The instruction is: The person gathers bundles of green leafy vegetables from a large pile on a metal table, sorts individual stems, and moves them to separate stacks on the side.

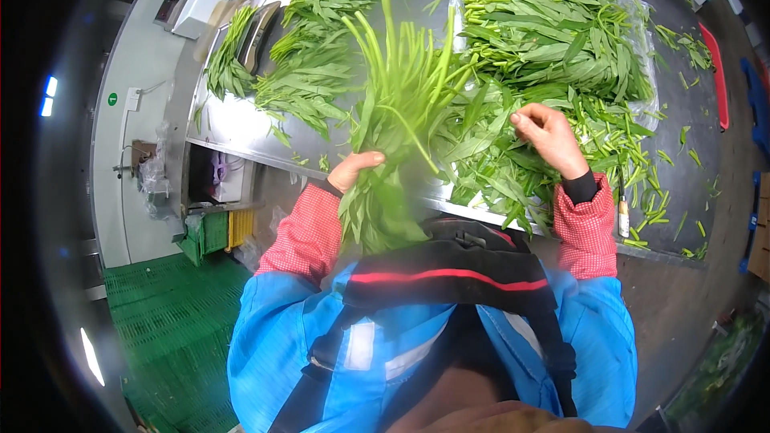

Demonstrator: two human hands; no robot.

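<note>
My left hand (356,169) grips a loose bunch of leafy greens (397,90), which look like water spinach. The pale cut stems fan out upward, and the leaves hang down in front of my apron. Curled fingers and a bent thumb form my right hand (550,138), with nothing visible in it. It hovers over a heap of loose leaves and stems (493,150) on the metal table (686,150). Behind that heap lies a large stack of the same greens (541,30) on clear plastic sheeting (652,66). Several smaller bunches (313,54) are spread at the left.
A knife with a pale handle (624,216) lies near the table's front edge at right, among cut stem pieces (652,192). Another bunch (231,60) is at far left beside a curved-edged object (260,39). Green crates (204,234) stand below left; green slatted flooring (168,325) lies nearby.
</note>
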